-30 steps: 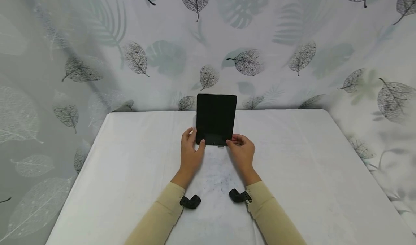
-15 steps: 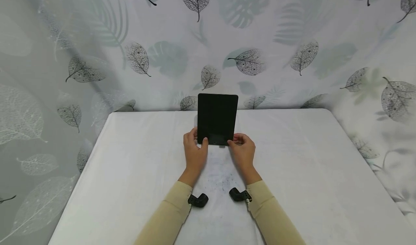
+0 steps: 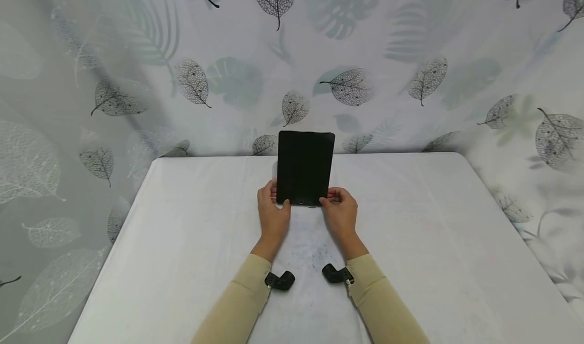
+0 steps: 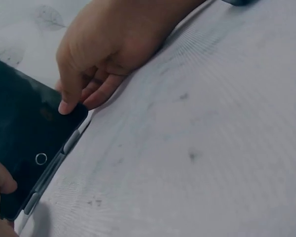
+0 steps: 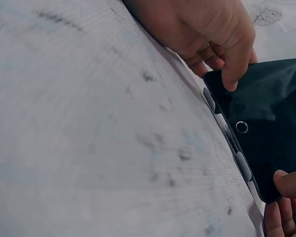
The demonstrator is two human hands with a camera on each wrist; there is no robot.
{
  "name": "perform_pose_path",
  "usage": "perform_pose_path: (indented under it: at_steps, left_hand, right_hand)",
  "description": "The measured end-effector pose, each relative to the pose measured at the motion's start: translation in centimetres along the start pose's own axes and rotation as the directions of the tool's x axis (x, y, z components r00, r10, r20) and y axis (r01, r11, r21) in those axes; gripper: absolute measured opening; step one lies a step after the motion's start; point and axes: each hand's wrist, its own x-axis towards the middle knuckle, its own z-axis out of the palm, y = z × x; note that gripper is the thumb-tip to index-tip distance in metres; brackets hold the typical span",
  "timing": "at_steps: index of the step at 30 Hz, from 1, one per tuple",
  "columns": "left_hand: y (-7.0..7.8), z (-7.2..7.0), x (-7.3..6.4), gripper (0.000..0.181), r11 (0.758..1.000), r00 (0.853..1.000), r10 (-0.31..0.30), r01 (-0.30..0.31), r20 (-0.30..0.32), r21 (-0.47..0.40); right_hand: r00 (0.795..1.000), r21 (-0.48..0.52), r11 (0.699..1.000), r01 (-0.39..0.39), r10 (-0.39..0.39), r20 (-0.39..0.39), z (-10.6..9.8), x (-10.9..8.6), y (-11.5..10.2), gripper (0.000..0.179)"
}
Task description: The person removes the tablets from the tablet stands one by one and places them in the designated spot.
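Dipped slightly at its bottom end since earlier, the tablet (image 3: 304,167) is near the twelve-o'clock edge of the white table (image 3: 410,242); I see the left hand (image 3: 274,216) pinching its seven-o'clock corner, the right hand (image 3: 341,214) its five-o'clock.

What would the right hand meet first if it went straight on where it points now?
The tablet: the right hand grips its bottom right corner and points toward it. What lies directly behind the tablet is hidden, so depth there is unclear.

text: none legible | labels, brands: none legible | numbers, signs: none legible
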Motion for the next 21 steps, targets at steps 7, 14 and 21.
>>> perform_pose_path:
  at_steps: [7, 14, 21]
  left_hand:
    - [-0.3, -0.5, 0.0, 0.061, 1.0, 0.999, 0.007, -0.006, 0.031, -0.024]
    - [-0.5, -0.5, 0.1, 0.062, 0.996, 0.996, 0.076, -0.074, 0.037, -0.059]
    - [-0.2, -0.5, 0.0, 0.064, 0.981, 0.986, 0.134, -0.118, 0.1, -0.155]
  right_hand:
    - [0.999, 0.014, 1.0, -0.012, 0.011, 0.04, -0.4, -0.2, 0.1, 0.024]
    - [0.996, 0.145, 0.989, -0.034, 0.022, 0.088, -1.2, 0.3, 0.4, 0.025]
    - [0.992, 0.294, 0.951, -0.091, 0.061, 0.108, -2.4, 0.8, 0.5, 0.03]
